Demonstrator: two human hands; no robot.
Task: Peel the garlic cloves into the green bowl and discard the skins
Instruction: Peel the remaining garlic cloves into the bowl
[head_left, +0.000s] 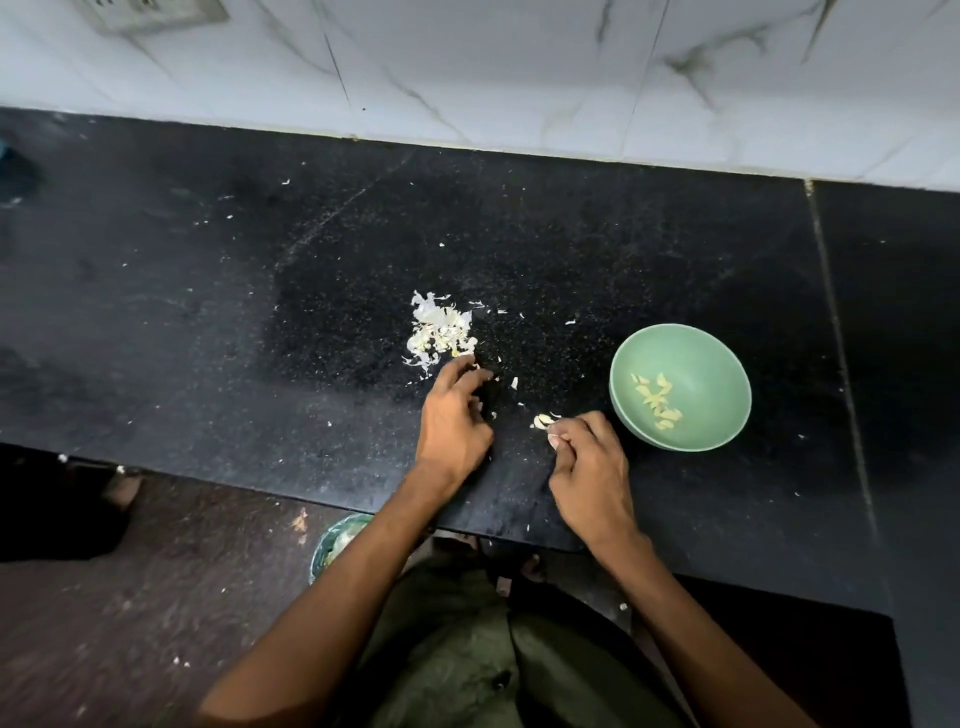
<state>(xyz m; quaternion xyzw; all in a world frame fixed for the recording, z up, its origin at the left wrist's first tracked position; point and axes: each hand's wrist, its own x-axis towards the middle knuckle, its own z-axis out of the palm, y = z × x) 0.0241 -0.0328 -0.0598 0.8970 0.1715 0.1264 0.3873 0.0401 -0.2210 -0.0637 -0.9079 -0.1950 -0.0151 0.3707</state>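
Right hand (589, 467) is near the desk's front edge, fingers curled, grip pinching a garlic clove (543, 421) at its fingertips. Clove looks partly skinned, with a flake sticking off it; can't tell how much skin is left.

Left hand (454, 423) is just beside it toward the desk's middle, fingers loosely curled, tips touching the desk at the near edge of the skin pile (440, 332). Grip looks empty or at most holding a small flake; can't tell which.

Green bowl (680, 387) sits toward the desk's right side, just beside the right hand. Several peeled cloves (657, 402) are already in it. Stray skin bits are scattered on the black desk (208, 312) around the pile. A bin (335, 540) shows on the floor below the desk's front edge, partly hidden by the left forearm.

My read: mid-peel on one more clove, with the skins not yet discarded.

How to do it well:
- Hold the clove by its ends with the right hand and strip with the left thumbnail from the root end, where skin should lift easiest.
- Work over the pile side, not over the bowl, so flakes don't drop in with the clean cloves.
- Check for thin inner film before dropping it in.
- Short move into the bowl; drop low so nothing bounces out.
- Sweep the pile and strays toward the front edge in one go, then into the bin.
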